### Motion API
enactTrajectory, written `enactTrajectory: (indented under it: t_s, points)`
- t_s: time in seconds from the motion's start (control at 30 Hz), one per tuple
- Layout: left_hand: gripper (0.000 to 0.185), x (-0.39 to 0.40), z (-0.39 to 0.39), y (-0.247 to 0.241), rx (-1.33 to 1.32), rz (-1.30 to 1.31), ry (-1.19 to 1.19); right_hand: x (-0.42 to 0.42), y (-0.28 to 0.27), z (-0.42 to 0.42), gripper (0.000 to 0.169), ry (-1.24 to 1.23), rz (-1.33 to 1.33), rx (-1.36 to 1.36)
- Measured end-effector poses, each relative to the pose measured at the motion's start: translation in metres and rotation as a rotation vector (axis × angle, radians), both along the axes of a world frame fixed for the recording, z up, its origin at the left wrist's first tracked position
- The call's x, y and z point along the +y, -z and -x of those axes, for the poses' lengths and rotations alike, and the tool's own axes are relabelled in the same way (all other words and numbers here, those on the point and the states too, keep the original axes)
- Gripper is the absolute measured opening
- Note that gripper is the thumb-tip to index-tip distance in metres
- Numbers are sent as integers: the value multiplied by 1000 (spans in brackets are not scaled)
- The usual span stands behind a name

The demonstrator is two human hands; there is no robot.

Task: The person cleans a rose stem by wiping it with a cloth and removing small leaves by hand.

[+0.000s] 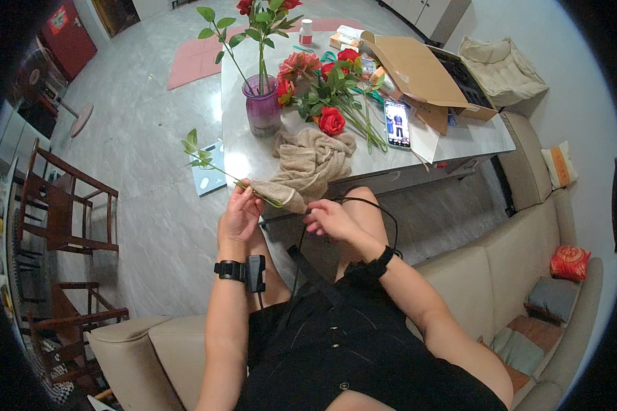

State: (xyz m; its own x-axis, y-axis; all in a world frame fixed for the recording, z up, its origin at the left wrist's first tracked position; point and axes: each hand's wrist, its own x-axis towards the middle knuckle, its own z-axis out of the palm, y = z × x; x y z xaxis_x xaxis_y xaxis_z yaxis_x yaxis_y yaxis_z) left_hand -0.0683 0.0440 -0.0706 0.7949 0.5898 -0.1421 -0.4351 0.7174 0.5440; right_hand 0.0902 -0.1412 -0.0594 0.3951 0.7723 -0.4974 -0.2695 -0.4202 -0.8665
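My left hand (pixel 241 213) pinches a thin green artificial stem (pixel 216 167) between thumb and fingers. Its leaves point up and left, and its lower end crosses in front of a beige cloth (pixel 311 159). That cloth lies crumpled at the table's front edge, one corner hanging over my lap. My right hand (pixel 331 220) is close to this corner with fingers curled; whether it grips the fabric is unclear. Behind the cloth stands a purple glass vase (pixel 262 110) holding several upright stems with red flowers. Loose artificial roses (pixel 332 120) lie to the right of the vase.
An open cardboard box (pixel 416 67) sits at the back right of the marble-patterned table (pixel 457 146). A lit phone (pixel 398 125) leans nearby. A white bottle (pixel 306 32) stands at the back. A black cable (pixel 375 203) loops by my right knee. The beige sofa (pixel 468 257) runs alongside.
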Motion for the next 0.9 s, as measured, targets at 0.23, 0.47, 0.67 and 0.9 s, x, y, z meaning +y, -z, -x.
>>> enactTrajectory:
  t_s: [0.23,0.47,0.67,0.9]
  points:
    - [18,0,3,0,-66,62,18,20,7,-3,32,344,-179,947]
    - [17,5,5,5,6,-64,43,17,-18,1,30,333,-446,900]
    - [16,-1,2,-5,67,-31,48,19,-31,-2,31,353,-477,648]
    - [15,4,1,6,74,-68,21,28,-30,-4,34,1,61,-258]
